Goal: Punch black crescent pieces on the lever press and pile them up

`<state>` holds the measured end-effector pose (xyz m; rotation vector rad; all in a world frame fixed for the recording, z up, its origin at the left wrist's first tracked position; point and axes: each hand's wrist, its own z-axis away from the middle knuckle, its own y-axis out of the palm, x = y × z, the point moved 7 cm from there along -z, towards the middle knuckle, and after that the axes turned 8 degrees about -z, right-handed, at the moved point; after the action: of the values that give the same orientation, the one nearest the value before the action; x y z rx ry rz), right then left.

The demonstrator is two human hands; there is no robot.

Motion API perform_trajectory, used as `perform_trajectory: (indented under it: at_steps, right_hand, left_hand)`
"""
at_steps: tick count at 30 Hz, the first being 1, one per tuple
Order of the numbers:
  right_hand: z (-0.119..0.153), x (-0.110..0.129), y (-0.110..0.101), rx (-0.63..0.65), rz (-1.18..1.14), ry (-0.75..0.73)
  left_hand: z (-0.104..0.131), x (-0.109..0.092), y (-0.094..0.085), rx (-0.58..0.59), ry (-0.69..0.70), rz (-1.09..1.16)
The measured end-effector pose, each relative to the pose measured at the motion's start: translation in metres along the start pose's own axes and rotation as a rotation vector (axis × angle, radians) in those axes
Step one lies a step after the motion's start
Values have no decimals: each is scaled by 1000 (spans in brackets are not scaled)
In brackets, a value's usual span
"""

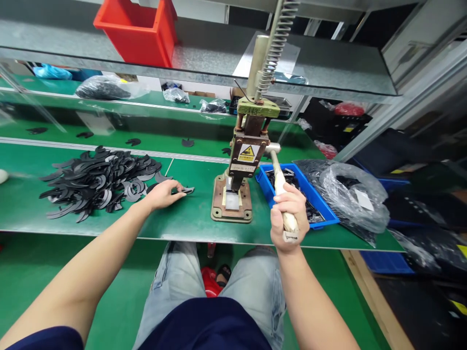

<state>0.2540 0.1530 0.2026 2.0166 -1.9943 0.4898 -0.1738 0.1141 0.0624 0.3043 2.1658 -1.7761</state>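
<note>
My left hand (164, 194) pinches a flat black curved part (188, 190) just above the green bench, between a heap of similar black parts (104, 177) and the press. My right hand (291, 214) is wrapped round the pale lever handle (278, 177) of a hand press. That press (248, 150) stands upright on a worn metal base (219, 197), with a yellow warning label on its front and a tall spring on top. Beneath its ram sits a small light metal block (232, 201). A gap separates the held part from the base.
Right of the press, a blue tray (330, 216) holds many small dark metal pieces. Beside it lies a clear plastic bag (359, 194). Several black parts (133, 142) lie spaced along the strip behind the bench. Overhead, a red bin (146, 41) rests on a metal shelf (204, 53).
</note>
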Motion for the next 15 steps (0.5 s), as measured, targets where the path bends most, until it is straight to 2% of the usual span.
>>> perform_trajectory:
  at_steps: [3, 6, 8, 10, 13, 15]
  right_hand:
    - [1, -1, 1, 1, 4, 2]
    - [1, -1, 1, -10, 9, 7]
    - [2, -1, 1, -21, -8, 6]
    - [2, -1, 1, -24, -25, 6]
    - [2, -1, 1, -6, -18, 12]
    - [3, 0, 1, 16, -3, 11]
  left_hand:
    - [2, -7, -10, -3, -77, 57]
    - [2, -32, -7, 49, -4, 63]
    - [1, -53, 7, 93, 60, 77]
    - [1, -72, 29, 144, 66, 161]
    - [2, -87, 61, 159, -44, 358]
    - [1, -90, 71, 106, -135, 470]
